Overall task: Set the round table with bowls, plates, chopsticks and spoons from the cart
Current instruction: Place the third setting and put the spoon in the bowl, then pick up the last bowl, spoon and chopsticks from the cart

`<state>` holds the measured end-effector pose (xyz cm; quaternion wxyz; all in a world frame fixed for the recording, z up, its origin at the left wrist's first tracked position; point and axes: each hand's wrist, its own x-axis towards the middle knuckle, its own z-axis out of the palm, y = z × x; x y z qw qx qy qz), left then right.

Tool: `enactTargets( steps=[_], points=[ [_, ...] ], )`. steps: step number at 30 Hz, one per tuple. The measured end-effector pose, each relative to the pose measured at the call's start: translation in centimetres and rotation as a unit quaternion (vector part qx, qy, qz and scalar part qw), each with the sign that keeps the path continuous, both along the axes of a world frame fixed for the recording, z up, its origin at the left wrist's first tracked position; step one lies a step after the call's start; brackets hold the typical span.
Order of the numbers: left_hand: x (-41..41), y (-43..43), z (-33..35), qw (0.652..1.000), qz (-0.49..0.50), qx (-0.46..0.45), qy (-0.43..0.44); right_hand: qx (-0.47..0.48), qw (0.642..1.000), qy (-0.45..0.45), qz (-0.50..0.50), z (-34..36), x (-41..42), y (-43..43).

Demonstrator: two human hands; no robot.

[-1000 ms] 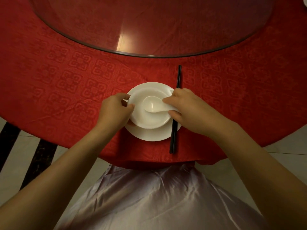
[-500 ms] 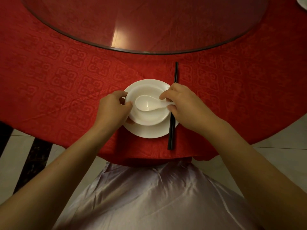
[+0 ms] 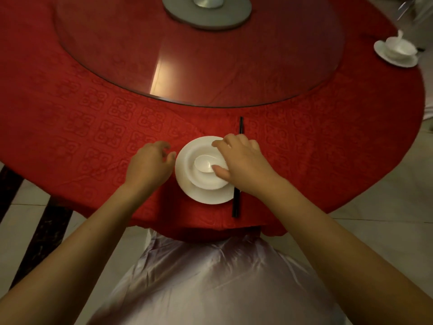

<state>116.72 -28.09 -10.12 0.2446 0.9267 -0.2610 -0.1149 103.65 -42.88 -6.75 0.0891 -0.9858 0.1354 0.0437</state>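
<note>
At lower centre, plate [image 3: 206, 196], bowl [image 3: 207, 182], spoon [image 3: 203, 165] and chopsticks [image 3: 235, 205] lie set, left hand [image 3: 150, 167] loose and empty, right hand [image 3: 243, 163] over the spoon, grip unclear; 1 other setting [image 3: 396, 52] upper right, more probably remain.

Plates [image 3: 206, 195]: 2, one beneath right hand [image 3: 241, 163]
Bowls [image 3: 208, 181]: 2
Spoons [image 3: 203, 164]: 2
Chopsticks [image 3: 236, 202]: 1 black pair
Glass turntable [image 3: 210, 66]: 1

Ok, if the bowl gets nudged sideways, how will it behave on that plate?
The bowl looks glazed, so it would probably slide on the plate rather than tip. It sits low and wide, so it is likely stable. The spoon resting inside may shift.
</note>
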Motion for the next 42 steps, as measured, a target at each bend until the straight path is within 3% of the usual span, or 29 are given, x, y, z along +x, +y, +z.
enactTargets(
  steps=[7, 13, 23, 30, 42],
  points=[
    [0.8, 5.8, 1.0, 0.999, 0.023, 0.043, 0.014, -0.01, 0.996, -0.028, 0.079, 1.6, 2.6, 5.2],
    [-0.9, 14.0, 2.8, 0.984, 0.166, 0.057, 0.033, 0.018, 0.981, -0.036, 0.188, 3.0, 5.3, 11.1],
    [-15.0, 28.5, 5.8, 0.883, 0.459, 0.022, 0.094, 0.057, 0.917, 0.04, 0.392, 5.4, 3.5, 23.7],
    [-31.2, 36.9, 7.2, 0.762, 0.636, -0.018, 0.118, 0.08, 0.806, 0.093, 0.579, 7.8, -4.3, 37.5],
    [-66.8, 42.8, 10.0, 0.461, 0.88, -0.058, 0.094, 0.082, 0.522, 0.132, 0.838, 9.3, -33.8, 58.9]
  ],
)
